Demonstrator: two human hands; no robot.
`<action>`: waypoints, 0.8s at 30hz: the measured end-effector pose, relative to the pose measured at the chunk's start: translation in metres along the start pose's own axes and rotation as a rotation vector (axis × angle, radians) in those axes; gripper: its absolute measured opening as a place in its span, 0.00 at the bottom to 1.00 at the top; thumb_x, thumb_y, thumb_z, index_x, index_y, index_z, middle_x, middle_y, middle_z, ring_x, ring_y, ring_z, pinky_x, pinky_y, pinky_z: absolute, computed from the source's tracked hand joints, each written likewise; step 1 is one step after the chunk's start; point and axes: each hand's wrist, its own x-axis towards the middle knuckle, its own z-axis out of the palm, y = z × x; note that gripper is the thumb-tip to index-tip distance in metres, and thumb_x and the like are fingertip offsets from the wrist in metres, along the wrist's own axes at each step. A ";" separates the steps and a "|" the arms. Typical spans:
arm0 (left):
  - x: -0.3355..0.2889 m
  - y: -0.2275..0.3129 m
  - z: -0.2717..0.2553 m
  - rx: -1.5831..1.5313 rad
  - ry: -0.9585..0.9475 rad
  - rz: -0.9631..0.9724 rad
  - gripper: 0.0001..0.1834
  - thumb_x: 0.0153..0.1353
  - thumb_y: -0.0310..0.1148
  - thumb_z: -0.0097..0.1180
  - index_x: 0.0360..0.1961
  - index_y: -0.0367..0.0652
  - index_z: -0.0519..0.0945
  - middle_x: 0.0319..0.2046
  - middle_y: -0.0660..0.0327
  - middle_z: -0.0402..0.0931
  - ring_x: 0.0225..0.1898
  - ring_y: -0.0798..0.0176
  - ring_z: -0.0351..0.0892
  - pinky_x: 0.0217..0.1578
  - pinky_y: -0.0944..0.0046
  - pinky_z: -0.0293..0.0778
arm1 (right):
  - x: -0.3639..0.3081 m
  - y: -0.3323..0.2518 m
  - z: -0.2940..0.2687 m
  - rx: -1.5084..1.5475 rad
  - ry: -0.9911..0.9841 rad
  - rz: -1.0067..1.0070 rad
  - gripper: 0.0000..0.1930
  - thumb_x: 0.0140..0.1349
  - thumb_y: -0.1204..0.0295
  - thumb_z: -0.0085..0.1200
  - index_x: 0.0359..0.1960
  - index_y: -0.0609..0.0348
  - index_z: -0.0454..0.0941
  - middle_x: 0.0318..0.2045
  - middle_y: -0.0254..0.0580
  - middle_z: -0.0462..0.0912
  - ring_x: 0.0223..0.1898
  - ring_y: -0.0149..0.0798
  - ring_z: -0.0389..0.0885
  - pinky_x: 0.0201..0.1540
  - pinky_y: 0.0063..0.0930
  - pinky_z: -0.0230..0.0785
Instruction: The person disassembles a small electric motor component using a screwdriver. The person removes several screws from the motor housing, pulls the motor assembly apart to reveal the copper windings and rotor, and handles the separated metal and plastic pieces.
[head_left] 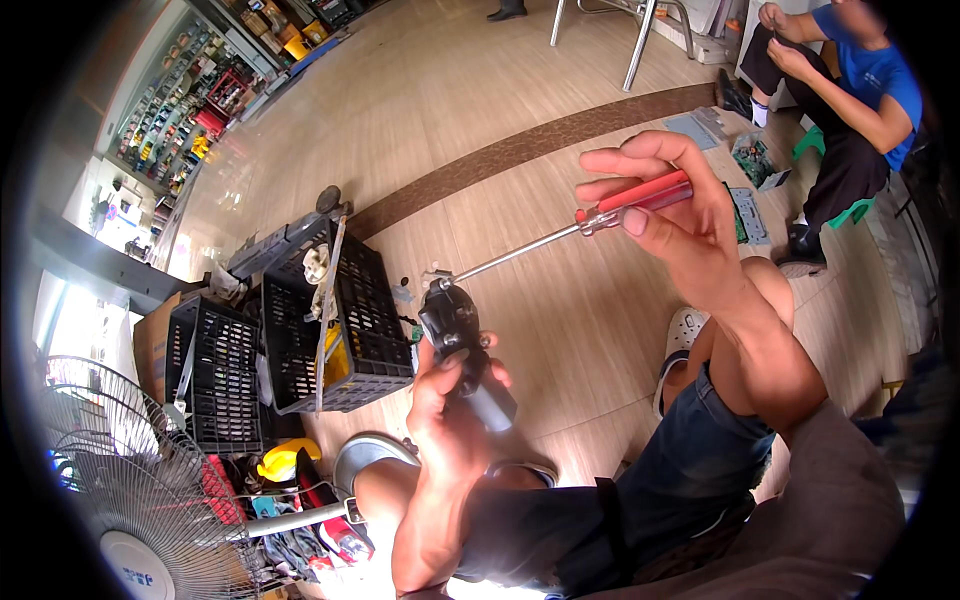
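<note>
The right hand (700,245) pinches a red-handled steel screwdriver (598,219) in its fingers, tip at a black cylindrical part (450,318) the left hand (445,420) grips, fingers curled; work seems unfinished.

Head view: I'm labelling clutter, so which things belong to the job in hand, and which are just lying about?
Job in hand: red-handled screwdriver (right hand); black part (left hand).
Lying about: black crates; fan; yellow item; green circuit board.
</note>
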 end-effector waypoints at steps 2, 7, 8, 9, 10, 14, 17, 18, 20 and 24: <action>0.000 0.001 0.000 -0.006 0.010 -0.005 0.27 0.64 0.42 0.47 0.61 0.40 0.70 0.45 0.47 0.77 0.35 0.55 0.79 0.42 0.55 0.75 | 0.001 0.002 -0.001 0.046 -0.010 -0.079 0.17 0.70 0.77 0.56 0.57 0.65 0.67 0.44 0.51 0.85 0.45 0.38 0.87 0.48 0.29 0.80; -0.001 0.000 -0.003 -0.018 0.025 -0.012 0.26 0.64 0.42 0.47 0.60 0.40 0.70 0.45 0.47 0.77 0.35 0.55 0.79 0.42 0.55 0.75 | -0.001 -0.003 -0.006 -0.165 -0.042 0.194 0.18 0.70 0.78 0.55 0.58 0.64 0.66 0.52 0.54 0.82 0.50 0.39 0.85 0.52 0.33 0.79; -0.001 0.001 -0.003 -0.016 0.017 -0.008 0.26 0.64 0.42 0.47 0.60 0.40 0.70 0.45 0.47 0.78 0.35 0.55 0.79 0.42 0.56 0.76 | -0.001 -0.002 -0.005 -0.165 -0.041 0.194 0.18 0.70 0.78 0.55 0.58 0.64 0.66 0.52 0.54 0.82 0.50 0.39 0.85 0.52 0.33 0.79; -0.001 0.001 -0.002 -0.014 0.010 -0.003 0.26 0.64 0.42 0.47 0.60 0.40 0.70 0.45 0.47 0.78 0.35 0.55 0.79 0.41 0.56 0.76 | -0.001 0.000 -0.004 -0.066 -0.021 0.121 0.18 0.70 0.77 0.56 0.58 0.64 0.66 0.48 0.53 0.84 0.48 0.39 0.86 0.51 0.32 0.79; -0.001 0.001 -0.001 -0.013 0.010 -0.003 0.26 0.64 0.42 0.47 0.60 0.40 0.70 0.45 0.47 0.78 0.35 0.55 0.79 0.41 0.56 0.76 | -0.001 0.002 -0.003 0.032 -0.002 0.049 0.18 0.70 0.76 0.56 0.58 0.64 0.66 0.44 0.52 0.86 0.47 0.38 0.86 0.51 0.31 0.79; -0.001 0.001 -0.001 0.016 0.013 0.000 0.27 0.63 0.42 0.47 0.60 0.40 0.70 0.45 0.48 0.77 0.36 0.55 0.79 0.42 0.56 0.76 | 0.001 0.003 -0.003 0.069 -0.010 -0.024 0.18 0.71 0.75 0.56 0.58 0.64 0.66 0.44 0.50 0.86 0.46 0.37 0.86 0.50 0.30 0.79; -0.001 0.001 -0.002 0.000 0.015 -0.003 0.27 0.63 0.42 0.47 0.61 0.40 0.70 0.45 0.48 0.77 0.36 0.55 0.79 0.42 0.56 0.76 | 0.000 -0.001 -0.009 -0.024 -0.128 0.094 0.18 0.70 0.77 0.55 0.59 0.64 0.66 0.51 0.53 0.83 0.52 0.38 0.84 0.53 0.31 0.78; -0.001 0.002 -0.001 -0.006 0.012 -0.004 0.27 0.63 0.42 0.47 0.61 0.40 0.70 0.45 0.48 0.77 0.36 0.55 0.79 0.42 0.56 0.76 | 0.000 -0.004 -0.009 -0.050 -0.085 0.155 0.19 0.70 0.77 0.55 0.59 0.64 0.66 0.51 0.54 0.83 0.52 0.39 0.84 0.54 0.32 0.78; -0.001 0.001 -0.002 -0.006 0.003 -0.004 0.27 0.63 0.42 0.47 0.61 0.40 0.70 0.45 0.48 0.77 0.36 0.55 0.79 0.42 0.56 0.76 | 0.000 -0.003 -0.006 -0.074 -0.042 0.216 0.19 0.70 0.77 0.56 0.59 0.64 0.66 0.51 0.54 0.83 0.52 0.39 0.83 0.55 0.33 0.77; -0.002 0.001 -0.001 0.009 0.010 0.001 0.27 0.63 0.42 0.47 0.61 0.40 0.70 0.45 0.48 0.77 0.36 0.55 0.79 0.42 0.56 0.76 | 0.000 0.005 -0.001 0.056 -0.009 0.001 0.20 0.70 0.72 0.58 0.58 0.64 0.67 0.42 0.50 0.86 0.45 0.39 0.87 0.51 0.30 0.79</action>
